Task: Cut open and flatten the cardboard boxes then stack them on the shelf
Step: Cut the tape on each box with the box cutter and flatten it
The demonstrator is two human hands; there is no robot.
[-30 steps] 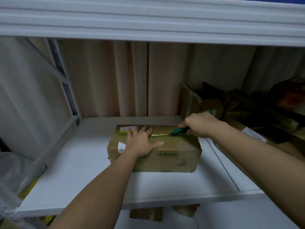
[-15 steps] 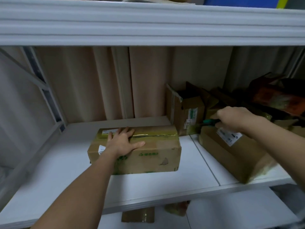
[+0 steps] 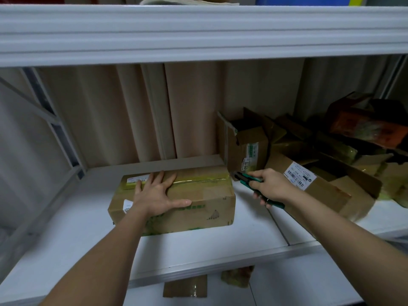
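A closed brown cardboard box (image 3: 198, 195) with yellowish tape along its top seam lies on the white shelf (image 3: 198, 246). My left hand (image 3: 157, 194) rests flat on the box's top, fingers spread, thumb over the front edge. My right hand (image 3: 270, 186) grips a green utility knife (image 3: 246, 179) just to the right of the box, its tip pointing at the box's upper right corner, a little apart from it.
A pile of opened and crumpled cardboard boxes (image 3: 320, 173) fills the right part of the shelf, one with a white label. An upper shelf beam (image 3: 198, 34) hangs overhead. Beige curtain behind. Cardboard scraps (image 3: 185, 288) lie on the floor below.
My right hand with the knife left the taped seam, swung right toward the pile, then came back to the box's right end. My left hand stayed on the box.
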